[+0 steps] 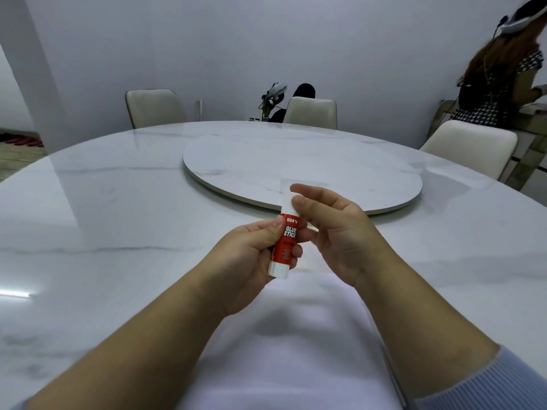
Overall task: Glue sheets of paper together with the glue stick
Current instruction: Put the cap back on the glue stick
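A red and white glue stick (285, 244) is held upright above the table's near edge. My left hand (251, 261) grips its red body. My right hand (334, 232) pinches the white cap (287, 205) at its top between thumb and fingers. A white sheet of paper (296, 335) lies on the table under my forearms, near the front edge. A second pale sheet (310, 183) appears to lie on the turntable just behind my hands, faint against the marble.
The round white marble table (118, 232) carries a raised turntable (266, 161) in its middle. Cream chairs (154, 108) stand around the far side. A person (500, 84) with a headset stands at the far right.
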A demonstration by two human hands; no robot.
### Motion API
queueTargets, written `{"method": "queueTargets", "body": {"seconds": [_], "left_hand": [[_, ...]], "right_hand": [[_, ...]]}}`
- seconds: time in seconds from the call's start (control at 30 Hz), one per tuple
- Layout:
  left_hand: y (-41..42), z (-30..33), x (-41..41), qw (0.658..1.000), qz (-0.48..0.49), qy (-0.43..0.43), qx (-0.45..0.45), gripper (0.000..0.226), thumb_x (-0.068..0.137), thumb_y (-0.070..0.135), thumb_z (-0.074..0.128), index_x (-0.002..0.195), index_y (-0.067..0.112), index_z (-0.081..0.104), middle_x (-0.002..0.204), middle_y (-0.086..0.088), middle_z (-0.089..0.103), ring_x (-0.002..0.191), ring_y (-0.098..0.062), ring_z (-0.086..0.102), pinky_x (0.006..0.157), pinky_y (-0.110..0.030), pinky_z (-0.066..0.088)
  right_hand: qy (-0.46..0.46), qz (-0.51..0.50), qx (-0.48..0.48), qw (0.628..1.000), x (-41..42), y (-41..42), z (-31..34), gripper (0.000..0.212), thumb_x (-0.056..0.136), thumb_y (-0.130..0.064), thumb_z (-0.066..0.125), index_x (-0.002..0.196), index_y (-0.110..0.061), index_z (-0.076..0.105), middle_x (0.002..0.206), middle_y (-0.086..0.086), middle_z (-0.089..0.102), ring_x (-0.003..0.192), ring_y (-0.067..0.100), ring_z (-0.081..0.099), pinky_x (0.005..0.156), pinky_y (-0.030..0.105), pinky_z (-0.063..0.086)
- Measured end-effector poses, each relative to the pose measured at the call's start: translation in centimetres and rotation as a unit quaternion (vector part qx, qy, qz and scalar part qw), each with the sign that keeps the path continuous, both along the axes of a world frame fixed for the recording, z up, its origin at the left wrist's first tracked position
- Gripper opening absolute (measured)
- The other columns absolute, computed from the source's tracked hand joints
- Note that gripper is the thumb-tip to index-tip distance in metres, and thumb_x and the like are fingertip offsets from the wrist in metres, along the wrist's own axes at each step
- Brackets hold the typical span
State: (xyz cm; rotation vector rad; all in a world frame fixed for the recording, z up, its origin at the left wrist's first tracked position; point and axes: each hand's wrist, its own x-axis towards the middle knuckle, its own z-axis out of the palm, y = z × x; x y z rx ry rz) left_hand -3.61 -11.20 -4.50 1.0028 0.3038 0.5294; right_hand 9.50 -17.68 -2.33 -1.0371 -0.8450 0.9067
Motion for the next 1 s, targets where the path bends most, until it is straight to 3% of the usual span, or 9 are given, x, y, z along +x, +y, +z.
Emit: {"method": "queueTargets", "body": {"seconds": [0.07,0.13,0.2,0.37,0.5,0.57,0.7,0.87,1.0], "left_hand": [[0.0,0.0,0.1,1.000,0.006,0.009,0.010,0.037,0.075,0.027,0.056,0.099,0.002,0.068,0.088,-0.012,0.073,0.064,-0.014,0.064,0.060,-0.024,0.055],[0.1,0.0,0.1,1.000,0.019,0.010,0.001,0.035,0.073,0.026,0.057,0.097,0.003,0.068,0.085,-0.011,0.073,0.064,-0.015,0.065,0.060,-0.025,0.055],[0.1,0.0,0.0,1.000,0.024,0.005,-0.014,0.033,0.073,0.025,0.058,0.094,0.002,0.069,0.080,-0.009,0.072,0.063,-0.016,0.065,0.059,-0.025,0.056],[-0.1,-0.1,0.1,1.000,0.018,0.011,0.003,0.034,0.075,0.025,0.056,0.097,0.002,0.068,0.078,-0.007,0.071,0.064,-0.015,0.065,0.060,-0.024,0.055],[0.0,0.2,0.0,1.000,0.019,-0.006,-0.021,0.034,0.074,0.024,0.056,0.096,0.001,0.066,0.077,-0.008,0.071,0.062,-0.016,0.065,0.059,-0.025,0.055],[-0.1,0.1,0.1,1.000,0.017,-0.003,-0.018,0.034,0.074,0.024,0.056,0.097,0.001,0.066,0.077,-0.008,0.071,0.063,-0.016,0.065,0.059,-0.026,0.055],[0.0,0.1,0.0,1.000,0.022,0.014,0.003,0.032,0.078,0.024,0.054,0.097,0.002,0.066,0.078,-0.006,0.071,0.063,-0.015,0.064,0.060,-0.025,0.055],[0.1,0.3,-0.1,1.000,0.011,-0.005,-0.022,0.042,0.078,0.024,0.054,0.109,-0.002,0.061,0.078,-0.008,0.070,0.062,-0.015,0.063,0.058,-0.025,0.054],[0.1,0.1,-0.1,1.000,0.007,-0.008,-0.020,0.038,0.077,0.025,0.054,0.104,0.001,0.066,0.079,-0.008,0.070,0.063,-0.015,0.064,0.059,-0.026,0.054]], "right_hand": [[-0.018,0.000,-0.004,1.000,0.0,0.1,-0.1,0.029,0.065,-0.021,0.076,0.093,-0.013,0.072,0.073,-0.002,0.069,0.067,0.015,0.059,0.056,0.024,0.048],[-0.021,0.022,-0.002,1.000,0.4,0.0,0.1,0.016,0.080,-0.016,0.068,0.095,-0.013,0.072,0.088,0.002,0.075,0.075,0.017,0.062,0.064,0.026,0.050],[-0.007,0.040,0.002,0.999,0.7,-0.4,0.2,0.017,0.082,-0.012,0.064,0.096,-0.013,0.073,0.097,0.008,0.076,0.082,0.018,0.066,0.071,0.025,0.051],[-0.043,-0.015,0.002,0.999,-0.1,0.0,-0.2,0.020,0.072,-0.019,0.075,0.091,-0.017,0.071,0.070,-0.006,0.066,0.064,0.007,0.062,0.065,0.023,0.048],[-0.030,0.043,0.013,0.999,0.5,-0.5,0.4,0.022,0.081,-0.018,0.064,0.100,-0.013,0.073,0.100,0.005,0.075,0.086,0.013,0.068,0.071,0.022,0.053],[-0.020,0.043,0.021,0.999,0.5,-0.7,0.3,0.025,0.074,-0.018,0.066,0.098,-0.013,0.072,0.094,0.005,0.076,0.085,0.014,0.069,0.070,0.021,0.054],[-0.044,-0.022,0.007,0.999,-0.3,0.0,-0.2,0.028,0.062,-0.026,0.075,0.088,-0.017,0.069,0.067,-0.005,0.065,0.063,0.009,0.061,0.070,0.028,0.048],[-0.029,0.044,0.020,0.998,0.5,-0.5,0.1,0.021,0.075,-0.019,0.064,0.095,-0.017,0.072,0.098,0.008,0.076,0.089,0.018,0.067,0.082,0.030,0.050],[-0.025,0.038,0.035,0.998,0.0,-0.2,-0.3,0.028,0.070,-0.020,0.066,0.098,-0.019,0.071,0.082,0.002,0.070,0.073,0.013,0.063,0.073,0.027,0.049]]}}
